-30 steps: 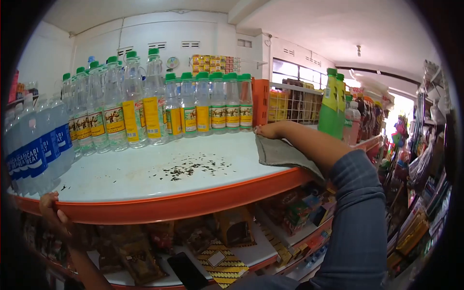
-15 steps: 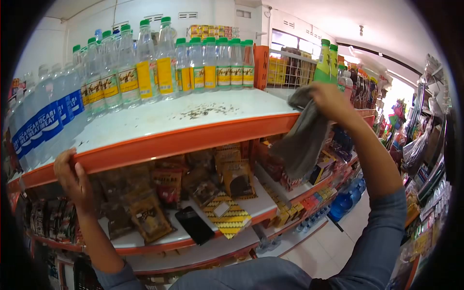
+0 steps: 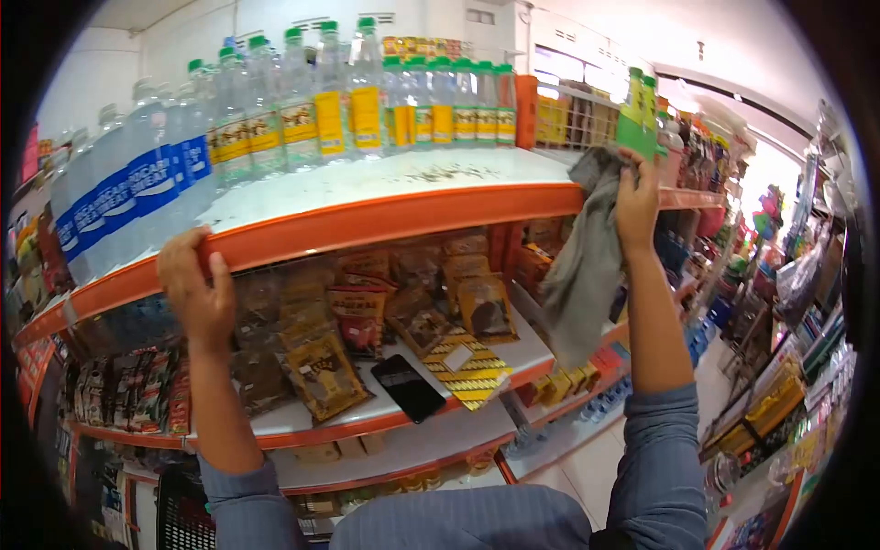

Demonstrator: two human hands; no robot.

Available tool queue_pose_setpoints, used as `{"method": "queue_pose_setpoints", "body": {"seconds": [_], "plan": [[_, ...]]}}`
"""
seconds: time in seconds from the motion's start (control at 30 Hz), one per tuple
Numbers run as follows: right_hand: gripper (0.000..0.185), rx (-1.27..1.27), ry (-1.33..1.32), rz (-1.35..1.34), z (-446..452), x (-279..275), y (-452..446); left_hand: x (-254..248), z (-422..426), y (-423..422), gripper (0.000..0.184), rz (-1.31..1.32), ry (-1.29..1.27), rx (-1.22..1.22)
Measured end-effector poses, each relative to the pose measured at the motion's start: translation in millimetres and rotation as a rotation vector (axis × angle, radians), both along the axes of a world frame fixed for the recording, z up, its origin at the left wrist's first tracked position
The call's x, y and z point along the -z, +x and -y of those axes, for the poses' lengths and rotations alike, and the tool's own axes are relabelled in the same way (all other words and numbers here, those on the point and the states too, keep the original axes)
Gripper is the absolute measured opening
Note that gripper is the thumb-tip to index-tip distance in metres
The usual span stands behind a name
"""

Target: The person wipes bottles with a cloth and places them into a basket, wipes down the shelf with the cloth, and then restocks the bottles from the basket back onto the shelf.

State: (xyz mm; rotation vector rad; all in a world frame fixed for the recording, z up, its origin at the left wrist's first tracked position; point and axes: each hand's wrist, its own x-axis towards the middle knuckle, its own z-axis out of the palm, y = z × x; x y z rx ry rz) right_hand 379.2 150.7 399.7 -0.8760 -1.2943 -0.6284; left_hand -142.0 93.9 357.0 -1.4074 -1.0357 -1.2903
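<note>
My right hand (image 3: 638,206) is closed on a grey cloth (image 3: 587,261), which hangs down in front of the shelf's right end. The cloth's top bunches at the level of the shelf surface, near green-capped green bottles (image 3: 636,119). My left hand (image 3: 197,289) holds the orange front edge (image 3: 394,215) of the shelf, fingers curled over the top. Dark crumbs of dirt (image 3: 451,172) lie scattered on the white shelf top (image 3: 348,183), between the two hands and toward the back.
Green-capped clear bottles (image 3: 298,137) and blue-labelled bottles (image 3: 133,188) line the shelf's back and left. Below are brown packets (image 3: 325,371), a black phone (image 3: 408,388) and a yellow-black patterned item (image 3: 467,369). A wire basket (image 3: 577,119) stands beyond the right end.
The view has shifted, so the shelf sits higher and farther right. My right forearm has become more upright, with the cloth still in that hand. My left hand stays on the edge.
</note>
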Motion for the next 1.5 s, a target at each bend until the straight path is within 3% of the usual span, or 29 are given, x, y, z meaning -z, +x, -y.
{"method": "queue_pose_setpoints", "body": {"seconds": [0.07,0.13,0.3,0.4,0.5,0.57,0.7,0.77,0.87,1.0,1.23,1.33,1.5], "plan": [[0.021,0.028,0.112,0.036,-15.5,9.7,-32.3,0.8,-0.6,-1.7,0.029,-0.03,-0.031,-0.007],[0.018,0.238,0.157,0.059,-24.5,18.8,-66.2,-1.6,0.6,-3.6,0.029,-0.056,-0.029,-0.017],[0.017,0.013,0.109,-0.043,-9.8,17.9,-146.4,-2.2,5.4,-7.4,0.031,-0.073,-0.117,-0.016],[0.023,-0.125,0.111,0.095,7.2,21.4,-214.7,0.0,16.4,-6.3,0.037,-0.109,-0.175,0.051],[0.042,-0.151,0.131,0.268,22.0,27.1,-287.7,11.2,50.1,2.4,0.045,-0.08,-0.205,0.068],[0.048,-0.223,0.14,0.297,26.6,31.2,-329.9,25.9,82.2,2.8,0.043,-0.121,-0.224,0.325],[0.054,-0.268,0.187,0.336,35.0,36.6,-394.8,64.7,149.5,-5.7,0.027,-0.046,-0.826,0.948],[0.057,-0.281,0.217,0.367,34.9,38.9,-420.1,79.1,171.2,2.6,0.021,0.009,-0.968,1.132],[0.058,-0.31,0.283,0.435,28.3,46.9,-458.1,107.3,187.9,13.6,0.022,0.053,-1.044,1.256],[0.045,-0.44,0.377,0.645,24.7,60.5,-501.0,131.2,200.9,29.3,0.024,0.138,-1.181,1.245],[0.035,-0.435,0.408,0.739,22.4,55.8,-450.0,135.1,198.8,36.5,0.024,0.139,-1.22,1.212],[0.032,-0.345,0.415,0.707,15.3,54.5,-393.2,135.1,190.7,45.7,0.021,0.283,-1.252,1.212],[0.027,-0.107,0.373,0.604,1.5,55.4,-269.8,131.2,164.9,66.6,0.02,0.24,-1.294,1.306]]}}
